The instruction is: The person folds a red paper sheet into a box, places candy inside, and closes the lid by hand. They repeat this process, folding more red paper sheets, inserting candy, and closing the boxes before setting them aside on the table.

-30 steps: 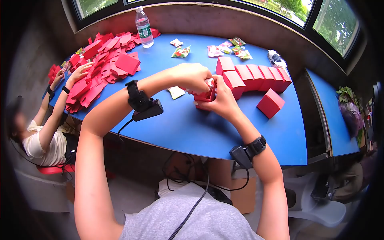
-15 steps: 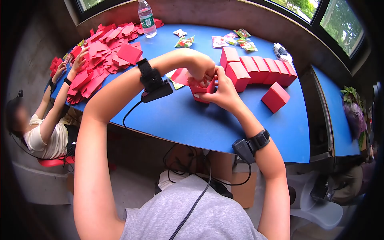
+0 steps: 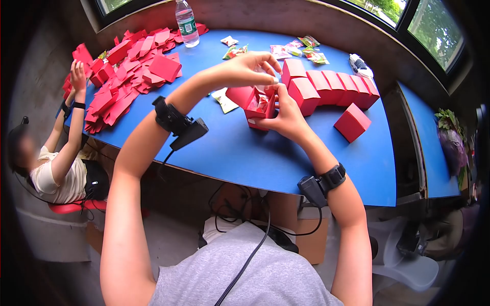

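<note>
An open red box with small wrapped items inside stands on the blue table, its lid flap raised on the left side. My right hand grips the box from its right side, thumb in front and fingers at the back edge. Just above the opening is my left hand, fingers apart and nothing visible between them. Right behind my right hand a row of closed red boxes curves to the right, and a single closed box sits in front of it.
Wrapped snacks lie at the back, and a light packet left of the open box. A bottle stands beside a large heap of red folded card. A co-worker at the left has raised hands by the heap. A white object is back right.
My left hand has come up out of the box, and its fingers have spread. The box now shows its contents. The co-worker's hands have moved, and a red piece is up beside them.
</note>
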`<state>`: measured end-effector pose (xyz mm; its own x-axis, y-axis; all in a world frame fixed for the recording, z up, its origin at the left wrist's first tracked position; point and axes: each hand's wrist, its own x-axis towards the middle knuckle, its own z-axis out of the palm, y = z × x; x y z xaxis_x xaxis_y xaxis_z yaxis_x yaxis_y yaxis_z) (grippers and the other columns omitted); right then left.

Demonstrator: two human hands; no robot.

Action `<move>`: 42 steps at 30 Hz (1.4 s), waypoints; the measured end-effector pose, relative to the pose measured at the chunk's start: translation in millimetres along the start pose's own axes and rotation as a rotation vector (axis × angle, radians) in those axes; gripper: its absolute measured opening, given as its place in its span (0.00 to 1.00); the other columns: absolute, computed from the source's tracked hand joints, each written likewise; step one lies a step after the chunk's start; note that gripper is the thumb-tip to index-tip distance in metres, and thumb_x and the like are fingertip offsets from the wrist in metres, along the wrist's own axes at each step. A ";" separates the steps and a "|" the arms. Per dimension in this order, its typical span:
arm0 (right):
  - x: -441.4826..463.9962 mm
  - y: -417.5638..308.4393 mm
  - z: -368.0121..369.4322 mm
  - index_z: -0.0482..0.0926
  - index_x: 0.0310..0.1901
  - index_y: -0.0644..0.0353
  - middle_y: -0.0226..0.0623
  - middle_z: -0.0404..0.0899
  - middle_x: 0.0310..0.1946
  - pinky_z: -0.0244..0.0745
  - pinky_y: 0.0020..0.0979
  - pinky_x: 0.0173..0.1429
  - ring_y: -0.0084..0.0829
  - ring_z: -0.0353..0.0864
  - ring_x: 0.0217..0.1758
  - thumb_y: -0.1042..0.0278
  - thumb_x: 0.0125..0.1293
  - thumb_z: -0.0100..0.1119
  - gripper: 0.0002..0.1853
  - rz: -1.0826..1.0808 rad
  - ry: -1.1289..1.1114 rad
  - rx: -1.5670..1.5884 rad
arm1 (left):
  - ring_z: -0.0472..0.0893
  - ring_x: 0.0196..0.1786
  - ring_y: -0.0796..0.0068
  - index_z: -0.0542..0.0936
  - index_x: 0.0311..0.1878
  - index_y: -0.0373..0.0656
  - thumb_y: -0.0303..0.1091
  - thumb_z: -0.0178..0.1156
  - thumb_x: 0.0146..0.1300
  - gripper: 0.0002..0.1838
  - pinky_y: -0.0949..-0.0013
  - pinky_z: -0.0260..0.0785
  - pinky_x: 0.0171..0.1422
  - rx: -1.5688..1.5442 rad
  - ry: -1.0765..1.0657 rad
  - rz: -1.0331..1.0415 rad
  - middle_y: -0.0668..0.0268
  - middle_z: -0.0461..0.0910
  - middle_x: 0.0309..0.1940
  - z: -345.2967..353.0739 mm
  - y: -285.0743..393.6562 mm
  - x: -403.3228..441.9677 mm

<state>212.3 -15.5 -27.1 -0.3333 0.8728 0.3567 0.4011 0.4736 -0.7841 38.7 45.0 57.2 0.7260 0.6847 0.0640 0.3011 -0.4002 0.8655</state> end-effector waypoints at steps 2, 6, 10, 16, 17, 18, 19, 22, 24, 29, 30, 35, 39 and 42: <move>-0.1 -0.9 -0.1 0.59 0.58 0.63 0.52 0.74 0.51 0.72 0.38 0.59 0.44 0.77 0.54 0.54 0.42 0.78 0.46 0.049 -0.008 -0.023 | 0.78 0.45 0.76 0.74 0.53 0.41 0.37 0.63 0.60 0.20 0.71 0.73 0.50 -0.025 0.027 0.019 0.60 0.76 0.46 11.4 -10.4 1.5; 0.0 4.3 -0.3 0.59 0.58 0.64 0.53 0.73 0.51 0.72 0.38 0.59 0.45 0.76 0.56 0.54 0.42 0.77 0.46 0.000 0.017 -0.039 | 0.79 0.45 0.73 0.71 0.54 0.39 0.31 0.61 0.52 0.24 0.71 0.73 0.51 0.347 0.079 0.238 0.57 0.77 0.46 14.3 -16.0 -3.1; 0.2 -1.0 -1.6 0.60 0.58 0.63 0.52 0.73 0.51 0.72 0.38 0.57 0.45 0.77 0.55 0.54 0.42 0.77 0.45 -0.003 -0.009 -0.036 | 0.81 0.44 0.66 0.69 0.54 0.37 0.33 0.63 0.48 0.27 0.67 0.74 0.50 0.294 0.065 0.130 0.54 0.79 0.45 6.0 4.0 -20.5; -0.7 -0.9 -1.9 0.60 0.58 0.62 0.51 0.75 0.49 0.73 0.38 0.57 0.44 0.77 0.54 0.55 0.42 0.77 0.45 0.014 -0.015 -0.027 | 0.83 0.39 0.67 0.75 0.43 0.37 0.30 0.65 0.49 0.17 0.68 0.76 0.46 0.425 0.074 0.168 0.58 0.81 0.36 -1.0 10.9 -28.8; -0.8 -2.6 -2.1 0.60 0.58 0.62 0.51 0.75 0.49 0.73 0.38 0.56 0.44 0.77 0.54 0.55 0.42 0.77 0.45 0.012 -0.018 -0.026 | 0.83 0.39 0.67 0.75 0.43 0.37 0.30 0.65 0.49 0.17 0.68 0.76 0.46 0.423 0.074 0.169 0.58 0.81 0.36 -3.9 9.1 -28.7; -0.7 -1.0 -1.6 0.60 0.58 0.62 0.51 0.75 0.49 0.73 0.38 0.56 0.44 0.77 0.54 0.55 0.42 0.77 0.45 0.012 -0.018 -0.027 | 0.83 0.39 0.68 0.76 0.43 0.37 0.29 0.66 0.49 0.17 0.68 0.76 0.46 0.475 0.030 0.209 0.59 0.81 0.37 -7.6 6.8 -28.0; -0.1 2.1 -0.8 0.60 0.58 0.62 0.51 0.75 0.49 0.73 0.38 0.56 0.44 0.77 0.54 0.55 0.42 0.78 0.45 0.008 -0.020 -0.027 | 0.83 0.39 0.68 0.76 0.43 0.37 0.28 0.66 0.49 0.17 0.68 0.76 0.45 0.528 -0.013 0.248 0.59 0.82 0.38 -9.4 5.2 -28.0; 0.1 -0.3 -1.7 0.60 0.58 0.62 0.51 0.75 0.49 0.73 0.38 0.56 0.44 0.77 0.55 0.56 0.42 0.78 0.45 0.008 -0.027 -0.022 | 0.83 0.41 0.68 0.77 0.43 0.36 0.27 0.67 0.49 0.17 0.68 0.77 0.46 0.504 -0.038 0.252 0.60 0.82 0.38 -4.0 5.8 -25.9; -0.7 -3.7 -2.9 0.60 0.58 0.61 0.51 0.75 0.49 0.73 0.38 0.57 0.44 0.77 0.55 0.56 0.42 0.78 0.45 0.016 -0.030 -0.018 | 0.84 0.42 0.67 0.76 0.45 0.37 0.29 0.68 0.50 0.19 0.68 0.77 0.46 0.475 -0.027 0.235 0.59 0.82 0.37 -1.8 7.6 -23.2; -0.1 -4.6 -3.1 0.59 0.59 0.58 0.46 0.75 0.52 0.72 0.38 0.60 0.40 0.77 0.56 0.59 0.44 0.77 0.44 0.054 -0.053 -0.031 | 0.83 0.35 0.71 0.77 0.41 0.38 0.28 0.67 0.49 0.15 0.67 0.76 0.44 0.411 0.009 0.184 0.61 0.83 0.32 -5.9 6.1 -12.6; -0.2 -4.8 -2.8 0.59 0.59 0.58 0.46 0.75 0.52 0.72 0.38 0.60 0.40 0.77 0.56 0.59 0.44 0.77 0.44 0.053 -0.055 -0.030 | 0.83 0.36 0.68 0.79 0.38 0.37 0.29 0.68 0.46 0.14 0.66 0.76 0.43 0.461 -0.035 0.188 0.60 0.83 0.31 -5.8 5.8 -10.4; 0.5 -0.9 -1.5 0.61 0.56 0.62 0.49 0.75 0.48 0.73 0.38 0.57 0.43 0.78 0.54 0.57 0.43 0.77 0.42 -0.029 -0.024 -0.006 | 0.83 0.34 0.64 0.82 0.31 0.38 0.27 0.66 0.40 0.10 0.64 0.75 0.40 0.546 -0.131 0.137 0.58 0.83 0.27 13.5 -1.1 -1.0; 0.3 2.7 -3.1 0.62 0.56 0.62 0.49 0.75 0.48 0.72 0.37 0.57 0.43 0.78 0.54 0.56 0.43 0.77 0.42 -0.008 0.003 -0.043 | 0.82 0.30 0.63 0.82 0.34 0.36 0.29 0.68 0.42 0.13 0.63 0.75 0.41 0.765 0.046 0.095 0.59 0.82 0.25 30.0 -10.5 3.6; 0.1 -0.2 -1.5 0.62 0.55 0.63 0.48 0.75 0.48 0.72 0.38 0.58 0.43 0.77 0.54 0.57 0.43 0.77 0.42 -0.029 0.008 -0.030 | 0.79 0.28 0.72 0.80 0.35 0.39 0.38 0.71 0.48 0.15 0.68 0.72 0.35 0.535 0.139 0.197 0.62 0.78 0.23 10.0 -5.9 3.0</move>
<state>213.5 -15.3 -26.1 -0.3380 0.8595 0.3834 0.4167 0.5019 -0.7579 45.3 43.4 47.3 0.7230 0.6254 0.2937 0.4653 -0.7549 0.4621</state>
